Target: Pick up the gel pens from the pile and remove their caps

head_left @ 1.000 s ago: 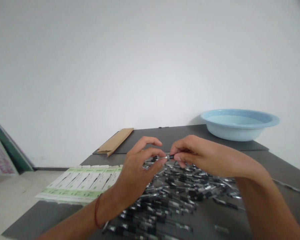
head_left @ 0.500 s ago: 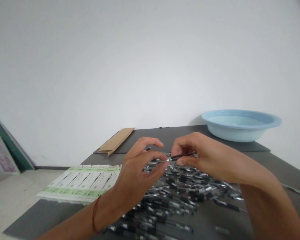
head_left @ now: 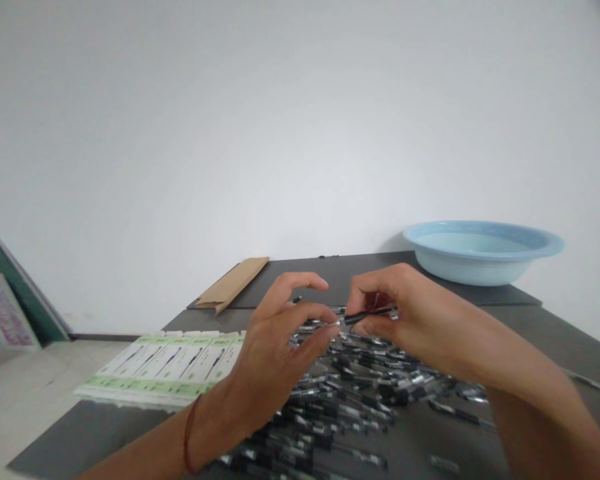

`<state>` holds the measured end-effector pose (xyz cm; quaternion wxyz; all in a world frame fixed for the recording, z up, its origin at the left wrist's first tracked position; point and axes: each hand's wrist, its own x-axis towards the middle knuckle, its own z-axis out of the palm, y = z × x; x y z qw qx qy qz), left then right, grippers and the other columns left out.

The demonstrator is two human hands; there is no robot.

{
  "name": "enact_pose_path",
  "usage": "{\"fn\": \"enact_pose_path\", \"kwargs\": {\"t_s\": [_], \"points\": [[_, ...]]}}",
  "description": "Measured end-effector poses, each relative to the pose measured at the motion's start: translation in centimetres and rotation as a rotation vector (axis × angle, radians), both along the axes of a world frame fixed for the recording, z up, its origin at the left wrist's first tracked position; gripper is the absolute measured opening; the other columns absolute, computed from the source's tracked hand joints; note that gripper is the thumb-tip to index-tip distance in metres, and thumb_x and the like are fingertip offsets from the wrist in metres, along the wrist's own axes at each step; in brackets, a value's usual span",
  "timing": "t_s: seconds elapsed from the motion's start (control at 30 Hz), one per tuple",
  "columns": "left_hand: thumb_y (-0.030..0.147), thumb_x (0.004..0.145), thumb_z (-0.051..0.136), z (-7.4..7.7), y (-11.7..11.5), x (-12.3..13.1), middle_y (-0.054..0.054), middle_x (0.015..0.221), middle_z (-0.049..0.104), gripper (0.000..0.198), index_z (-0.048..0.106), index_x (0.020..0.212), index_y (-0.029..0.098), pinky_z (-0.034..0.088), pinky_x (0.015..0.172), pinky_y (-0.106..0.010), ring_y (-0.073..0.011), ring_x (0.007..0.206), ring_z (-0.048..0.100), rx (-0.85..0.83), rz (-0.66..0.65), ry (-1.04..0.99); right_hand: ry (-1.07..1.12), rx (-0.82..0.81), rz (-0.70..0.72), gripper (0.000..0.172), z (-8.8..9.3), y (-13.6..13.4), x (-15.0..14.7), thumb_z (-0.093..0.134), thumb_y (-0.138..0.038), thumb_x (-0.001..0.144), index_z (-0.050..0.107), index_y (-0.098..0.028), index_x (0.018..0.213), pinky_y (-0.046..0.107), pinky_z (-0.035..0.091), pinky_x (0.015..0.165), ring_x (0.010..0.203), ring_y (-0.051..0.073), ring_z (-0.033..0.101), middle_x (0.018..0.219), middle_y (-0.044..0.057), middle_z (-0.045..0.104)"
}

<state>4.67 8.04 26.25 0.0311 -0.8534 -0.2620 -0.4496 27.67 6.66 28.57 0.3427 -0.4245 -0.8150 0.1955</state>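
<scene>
Both hands meet over the table on one black-and-clear pen point(head_left: 354, 319), held nearly level. The thumb and a finger of my left hand point(head_left: 280, 340) pinch its silvery tip end, while the index finger is raised and bent clear of it. My right hand point(head_left: 395, 300) grips the dark barrel between thumb and fingers, which partly hide the far end. Below and around the hands lies a spread of loose pens point(head_left: 350, 413), black with clear parts, pointing in many directions. To the left of my left wrist are white-and-green pen boxes point(head_left: 165, 367) in a row.
A pale blue basin point(head_left: 480, 267) stands at the back right against the wall. At the back left lies a flat brown paper bag point(head_left: 235, 283). The dark grey table point(head_left: 95, 427) ends at the left, above the floor. Framed boards point(head_left: 23, 293) lean at far left.
My right hand has shifted slightly to the right, with a little more of the pen showing between the hands. My left hand keeps its pinch almost in place.
</scene>
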Motion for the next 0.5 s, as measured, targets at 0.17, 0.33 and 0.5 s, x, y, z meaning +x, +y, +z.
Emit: {"fn": "enact_pose_path", "kwargs": {"t_s": [0.17, 0.33, 0.5], "points": [[0.018, 0.089, 0.075, -0.2, 0.1, 0.2, -0.001, 0.122, 0.061, 0.009, 0.071, 0.094, 0.025, 0.056, 0.084, -0.026, -0.0129, 0.109, 0.065, 0.055, -0.003, -0.030, 0.001, -0.002, -0.068, 0.011, 0.1, -0.5, -0.4, 0.062, -0.013, 0.082, 0.069, -0.021, 0.081, 0.030, 0.043, 0.068, 0.079, 0.018, 0.061, 0.078, 0.000, 0.067], [0.012, 0.089, 0.075, -0.5, 0.9, 0.0, -0.004, 0.123, 0.063, 0.013, 0.070, 0.099, 0.019, 0.059, 0.088, -0.025, -0.0161, 0.124, 0.058, 0.220, -0.086, -0.030, 0.011, -0.023, -0.101, 0.008, 0.1, -0.8, -0.7, 0.063, -0.018, 0.086, 0.069, -0.023, 0.084, 0.029, 0.043, 0.070, 0.082, 0.017, 0.061, 0.083, -0.001, 0.067], [0.005, 0.084, 0.077, -0.7, 1.9, -0.5, -0.006, 0.122, 0.065, 0.020, 0.071, 0.102, 0.014, 0.052, 0.109, -0.038, -0.0229, 0.129, 0.056, 0.454, -0.108, 0.025, -0.033, -0.061, -0.023, 0.016, 0.6, -1.0, -0.7, 0.057, -0.021, 0.091, 0.066, -0.021, 0.078, 0.028, 0.038, 0.062, 0.068, 0.014, 0.054, 0.071, -0.002, 0.062]]}}
